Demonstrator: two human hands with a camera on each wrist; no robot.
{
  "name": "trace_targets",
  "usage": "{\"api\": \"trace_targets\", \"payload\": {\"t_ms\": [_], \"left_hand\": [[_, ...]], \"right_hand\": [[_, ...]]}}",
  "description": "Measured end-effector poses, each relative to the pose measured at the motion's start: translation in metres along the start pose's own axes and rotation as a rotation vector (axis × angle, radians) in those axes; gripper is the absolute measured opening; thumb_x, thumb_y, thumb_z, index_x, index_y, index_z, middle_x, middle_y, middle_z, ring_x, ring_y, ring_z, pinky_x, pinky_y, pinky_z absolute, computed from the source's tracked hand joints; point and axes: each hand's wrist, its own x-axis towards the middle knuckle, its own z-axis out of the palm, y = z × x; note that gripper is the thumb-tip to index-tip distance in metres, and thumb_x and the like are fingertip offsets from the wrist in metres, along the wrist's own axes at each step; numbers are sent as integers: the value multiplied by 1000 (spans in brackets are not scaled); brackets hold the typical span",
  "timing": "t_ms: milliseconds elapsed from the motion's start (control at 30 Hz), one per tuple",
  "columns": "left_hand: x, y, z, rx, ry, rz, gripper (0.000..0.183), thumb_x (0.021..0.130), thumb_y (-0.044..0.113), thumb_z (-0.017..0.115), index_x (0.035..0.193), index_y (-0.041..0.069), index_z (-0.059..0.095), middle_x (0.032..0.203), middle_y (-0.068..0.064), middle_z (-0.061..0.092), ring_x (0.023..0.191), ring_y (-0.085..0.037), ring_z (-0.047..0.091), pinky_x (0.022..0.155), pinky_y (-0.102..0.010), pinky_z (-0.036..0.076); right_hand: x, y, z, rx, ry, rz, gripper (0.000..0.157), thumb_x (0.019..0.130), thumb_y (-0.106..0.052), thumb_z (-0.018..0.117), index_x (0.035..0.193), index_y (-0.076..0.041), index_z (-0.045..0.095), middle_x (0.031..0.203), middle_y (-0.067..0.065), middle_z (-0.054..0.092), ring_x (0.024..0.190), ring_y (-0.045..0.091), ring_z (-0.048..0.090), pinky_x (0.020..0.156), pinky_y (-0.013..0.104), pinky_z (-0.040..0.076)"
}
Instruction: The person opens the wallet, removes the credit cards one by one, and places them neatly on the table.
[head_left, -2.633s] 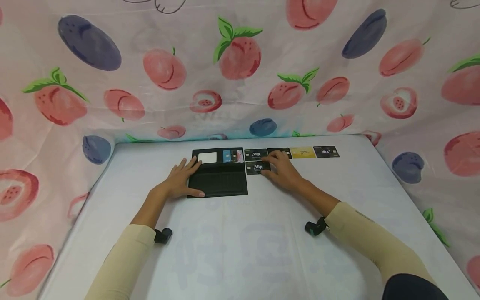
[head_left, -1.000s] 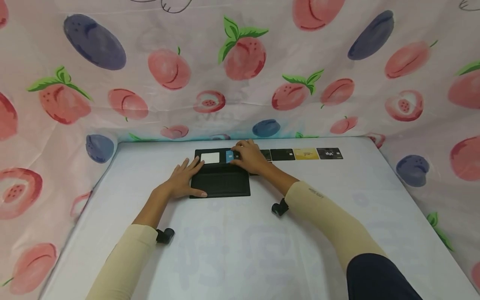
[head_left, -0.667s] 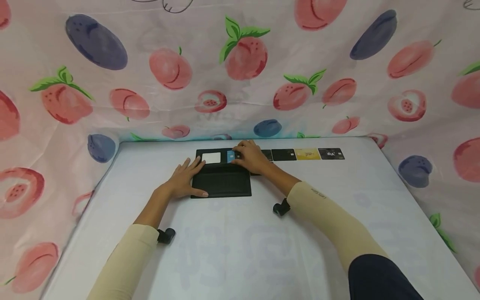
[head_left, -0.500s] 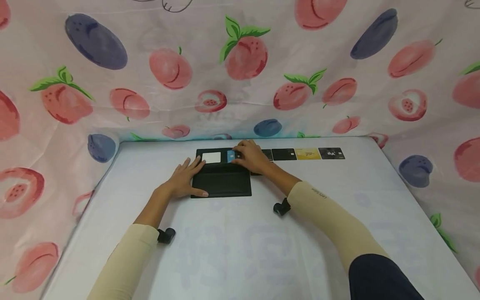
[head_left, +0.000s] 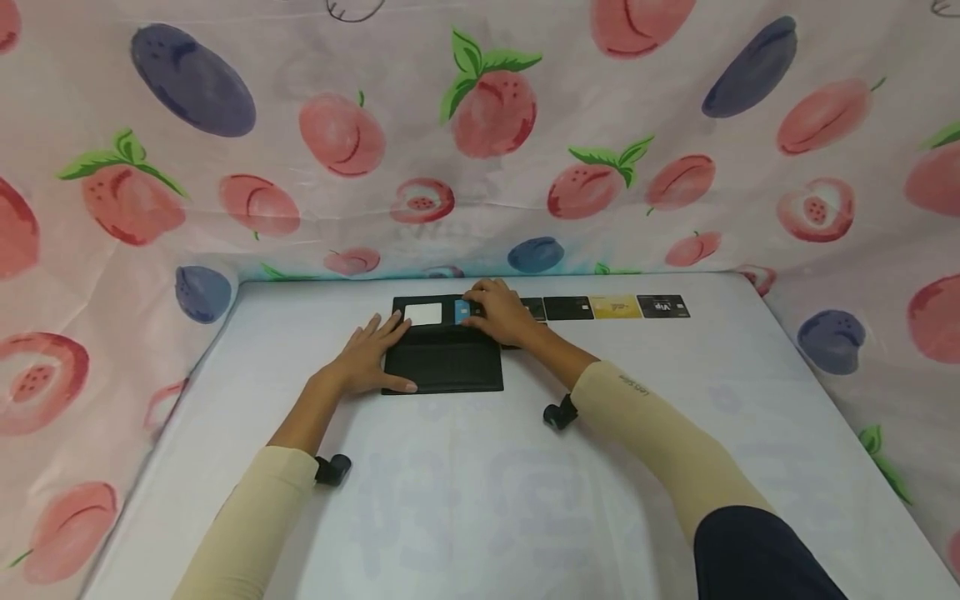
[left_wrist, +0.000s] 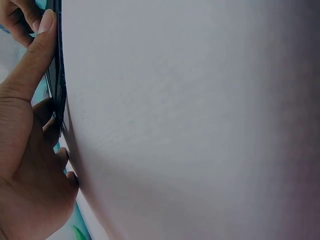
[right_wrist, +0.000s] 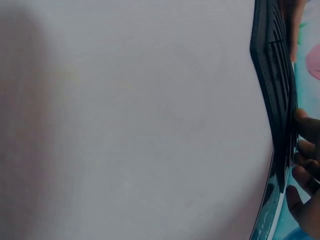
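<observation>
An open black wallet lies flat near the back of the table, a white panel and a blue card showing in its upper half. My left hand rests with spread fingers on the wallet's left edge, its thumb on the lower flap. At the upper right card slots, my right hand has its thumb and fingers curled round a card that the hand mostly hides. In the right wrist view those curled fingers are against the far side of the wallet.
Right of the wallet, cards lie in a row: a partly covered black one, a black one, a gold one and a black VIP card. A fruit-print cloth hangs behind the white table.
My right hand has moved left from a black VIP card beside the wallet to the wallet's card slots, and has stayed there over the last second. The left hand has kept its place.
</observation>
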Motion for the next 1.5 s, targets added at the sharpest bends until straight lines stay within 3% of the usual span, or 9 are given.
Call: {"api": "trace_targets", "payload": {"t_ms": [367, 733, 1200, 1500], "left_hand": [[-3, 1, 0, 3, 17, -1, 118, 81, 51, 90, 167, 6, 24, 175, -18, 9, 158, -49, 0, 125, -65, 1], [-5, 3, -1, 5, 27, 4, 117, 81, 52, 90, 167, 6, 25, 175, -18, 11, 158, -49, 2, 125, -65, 3], [-6, 5, -1, 38, 40, 3, 117, 81, 51, 90, 167, 5, 25, 174, -20, 11, 157, -51, 4, 124, -68, 5], [-5, 4, 1, 24, 20, 11, 117, 82, 52, 88, 168, 6, 23, 175, -19, 9, 157, -50, 1, 124, -67, 2]], "right_hand": [[-5, 7, -3, 84, 0, -21, 51, 100, -33, 76, 142, -7, 65, 145, 13, 56, 129, 35, 50, 97, 52, 48], [-15, 20, -11, 114, 3, -37, 52, 100, -35, 75, 143, -7, 64, 148, 15, 56, 138, 39, 46, 106, 62, 42], [-15, 22, -14, 120, 11, -63, 62, 98, -36, 78, 148, -4, 59, 145, 18, 56, 137, 42, 44, 109, 60, 40], [-17, 28, -11, 122, 6, -53, 54, 99, -32, 77, 144, -5, 63, 142, 16, 56, 132, 38, 45, 109, 56, 41]]}}
